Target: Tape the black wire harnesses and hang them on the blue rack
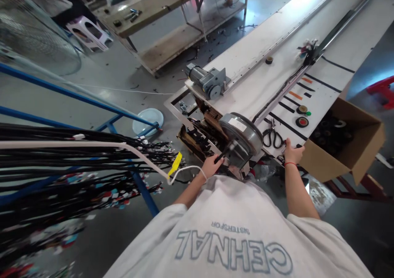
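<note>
My left hand [212, 166] is closed around a dark, stick-like piece [227, 150], blurred, beside a round grey machine [241, 132] at the near end of the long white table. What this piece belongs to I cannot make out. At the table's near edge rests my right hand [293, 152], thumb and fingers apart, with nothing visible in it. Just left of it lie black-handled scissors [273, 138]. Black tape rolls [302, 122] sit farther up the white tabletop [264, 81]. A dark cable bundle [278, 91] runs along the table to a cluster of connectors [308, 50].
A cardboard box [366, 146] of dark rolls stands at the right. Many black wire harnesses [61, 163] hang on a blue rack [113, 122] at left. A grey motor [205, 81] sits on the table's corner. Behind are a wooden bench [160, 7] and a white stool [89, 33].
</note>
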{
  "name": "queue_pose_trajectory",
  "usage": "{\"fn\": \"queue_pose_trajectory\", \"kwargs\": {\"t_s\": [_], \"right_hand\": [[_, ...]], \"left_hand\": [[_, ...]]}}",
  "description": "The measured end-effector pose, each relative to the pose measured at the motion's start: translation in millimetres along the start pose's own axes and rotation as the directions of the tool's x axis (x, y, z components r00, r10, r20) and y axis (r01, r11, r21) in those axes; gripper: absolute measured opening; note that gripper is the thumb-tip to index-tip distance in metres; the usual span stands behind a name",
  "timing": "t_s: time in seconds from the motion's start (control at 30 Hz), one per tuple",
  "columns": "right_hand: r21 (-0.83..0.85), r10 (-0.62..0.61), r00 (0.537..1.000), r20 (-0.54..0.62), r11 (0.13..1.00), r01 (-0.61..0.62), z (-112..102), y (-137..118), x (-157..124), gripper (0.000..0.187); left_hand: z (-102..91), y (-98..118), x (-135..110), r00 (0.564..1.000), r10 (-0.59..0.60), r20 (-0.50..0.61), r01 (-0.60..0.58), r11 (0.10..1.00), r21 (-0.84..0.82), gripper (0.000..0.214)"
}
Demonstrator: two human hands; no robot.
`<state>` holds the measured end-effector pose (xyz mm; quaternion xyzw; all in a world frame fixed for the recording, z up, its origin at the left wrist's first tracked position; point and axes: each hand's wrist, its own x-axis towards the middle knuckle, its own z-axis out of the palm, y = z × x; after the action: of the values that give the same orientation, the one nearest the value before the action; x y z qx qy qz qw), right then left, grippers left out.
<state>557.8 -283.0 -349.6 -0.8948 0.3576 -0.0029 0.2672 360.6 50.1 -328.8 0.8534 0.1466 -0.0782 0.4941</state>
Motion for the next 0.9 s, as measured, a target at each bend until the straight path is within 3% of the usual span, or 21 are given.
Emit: {"fn": "queue_pose_trajectory", "kwargs": {"t_s": [0.2,0.37,0.53,0.67,0.8,0.9], "right_hand": [[-0.004,-0.019,1.0,-0.009,1.0,0.019,4.1,3.7,3.7,0.087],[-0.001,-0.031,0.999,-0.017,1.0,0.031,3.1,2.6,1.4,0.085],[0.069,-0.031,0.999,-0.019,0.997,0.032,0.0,-0.1,-1.7,0.082],[0.091,-0.051,0.998,-0.033,0.994,0.054,1.3,1.2,1.1,0.082],[0.099,-0.051,0.999,-0.014,0.994,0.052,2.6,2.3,4.2,0.079],[0.114,-0.055,0.998,-0.015,0.992,0.056,2.5,2.6,4.4,0.079]], "left_hand": [[12.1,16.6,20.7,0.996,-0.01,-0.089,0.018,0.995,0.095,0.02],[12.4,6.0,22.7,0.992,-0.038,-0.122,0.058,0.985,0.161,0.019],[17.5,-34.0,10.8,0.998,-0.06,0.0,0.06,0.991,0.121,0.029],[14.9,-61.4,7.4,0.977,-0.162,0.138,0.156,0.986,0.055,0.039],[-4.0,-63.6,-1.9,0.963,-0.165,0.211,0.133,0.979,0.155,0.038],[-18.5,-49.9,-19.6,0.98,-0.09,0.178,0.062,0.986,0.155,0.039]]}}
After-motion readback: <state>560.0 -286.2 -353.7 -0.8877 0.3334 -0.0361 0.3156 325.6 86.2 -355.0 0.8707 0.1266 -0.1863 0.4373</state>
